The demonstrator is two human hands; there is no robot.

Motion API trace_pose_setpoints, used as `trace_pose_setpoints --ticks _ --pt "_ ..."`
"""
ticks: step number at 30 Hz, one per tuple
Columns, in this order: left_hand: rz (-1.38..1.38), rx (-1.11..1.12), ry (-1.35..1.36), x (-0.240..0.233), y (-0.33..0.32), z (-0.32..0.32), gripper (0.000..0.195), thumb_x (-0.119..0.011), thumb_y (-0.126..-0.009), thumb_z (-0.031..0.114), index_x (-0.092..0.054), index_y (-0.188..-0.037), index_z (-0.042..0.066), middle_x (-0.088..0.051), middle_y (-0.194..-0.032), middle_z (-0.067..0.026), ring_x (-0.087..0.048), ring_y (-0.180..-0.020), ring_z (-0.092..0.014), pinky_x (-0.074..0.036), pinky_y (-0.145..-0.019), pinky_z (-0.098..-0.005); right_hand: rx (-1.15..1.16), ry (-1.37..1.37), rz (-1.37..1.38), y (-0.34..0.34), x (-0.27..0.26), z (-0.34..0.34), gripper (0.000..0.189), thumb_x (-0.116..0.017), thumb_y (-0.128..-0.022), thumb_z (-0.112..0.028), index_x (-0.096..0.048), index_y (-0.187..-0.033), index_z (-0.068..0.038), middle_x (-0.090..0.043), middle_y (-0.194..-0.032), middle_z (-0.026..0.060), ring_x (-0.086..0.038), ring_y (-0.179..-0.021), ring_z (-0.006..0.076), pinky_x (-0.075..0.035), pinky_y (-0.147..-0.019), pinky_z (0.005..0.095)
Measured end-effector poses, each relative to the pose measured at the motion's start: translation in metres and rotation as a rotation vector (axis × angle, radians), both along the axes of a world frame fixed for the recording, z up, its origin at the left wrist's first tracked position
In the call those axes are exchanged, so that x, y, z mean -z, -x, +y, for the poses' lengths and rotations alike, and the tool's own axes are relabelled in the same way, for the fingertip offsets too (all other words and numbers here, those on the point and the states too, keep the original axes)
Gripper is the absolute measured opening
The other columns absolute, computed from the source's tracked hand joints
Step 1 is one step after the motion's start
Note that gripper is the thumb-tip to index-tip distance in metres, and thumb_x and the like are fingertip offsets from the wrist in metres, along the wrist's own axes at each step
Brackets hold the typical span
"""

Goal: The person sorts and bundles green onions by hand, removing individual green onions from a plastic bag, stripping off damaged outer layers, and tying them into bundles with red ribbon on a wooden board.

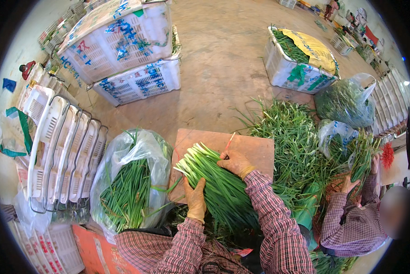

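Observation:
A bundle of garlic chives (pixel 218 185) lies slantwise over a reddish-brown board (pixel 256 147), pale stem ends toward the upper left and green leaves toward me. My left hand (pixel 195 200), in a tan glove, grips the bundle's left side, its fingers partly hidden beneath the stems. Over the right side rests my right hand (pixel 237 164), also gloved, pinching a thin red tie (pixel 230 141) that sticks up past the fingers. Another thin red strand (pixel 177 152) shows at the board's left.
An open plastic bag of chives (pixel 129 185) stands left, near stacked white crates (pixel 68 147). Loose chives (pixel 290 144) are heaped right, beside a co-worker (pixel 352 219) handling greens. Filled crates (pixel 136 82) and a yellow-covered crate (pixel 297 65) stand ahead on the floor.

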State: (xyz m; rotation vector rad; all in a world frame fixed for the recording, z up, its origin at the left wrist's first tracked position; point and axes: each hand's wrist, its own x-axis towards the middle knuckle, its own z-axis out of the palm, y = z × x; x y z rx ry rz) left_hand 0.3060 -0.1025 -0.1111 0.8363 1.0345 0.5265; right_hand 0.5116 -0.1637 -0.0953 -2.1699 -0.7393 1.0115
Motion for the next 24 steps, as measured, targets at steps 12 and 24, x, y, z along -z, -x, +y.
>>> trace_pose_setpoints --ticks 12,24 --pt "0.213 0.149 -1.094 -0.017 -0.034 0.052 0.052 -0.064 -0.093 0.015 -0.053 -0.141 0.0 -0.056 -0.142 -0.0215 -0.048 -0.136 -0.039 -0.034 -0.117 -0.0466 0.314 -0.293 0.256 -0.01 0.063 -0.026 0.041 -0.075 -0.089 -0.028 -0.066 -0.117 0.0 -0.071 -0.1 0.0115 -0.066 -0.094 0.021 -0.052 -0.086 0.0343" --pt "0.423 0.821 -1.495 0.001 -0.079 0.088 0.035 -0.061 -0.087 0.029 -0.07 -0.117 0.014 -0.071 -0.114 -0.0078 -0.058 -0.123 -0.03 -0.032 -0.115 -0.0556 0.347 -0.272 0.26 -0.008 0.066 -0.025 0.039 -0.06 -0.101 -0.027 -0.065 -0.128 0.0 -0.073 -0.111 0.0127 -0.067 -0.102 0.0231 -0.051 -0.094 0.0355"
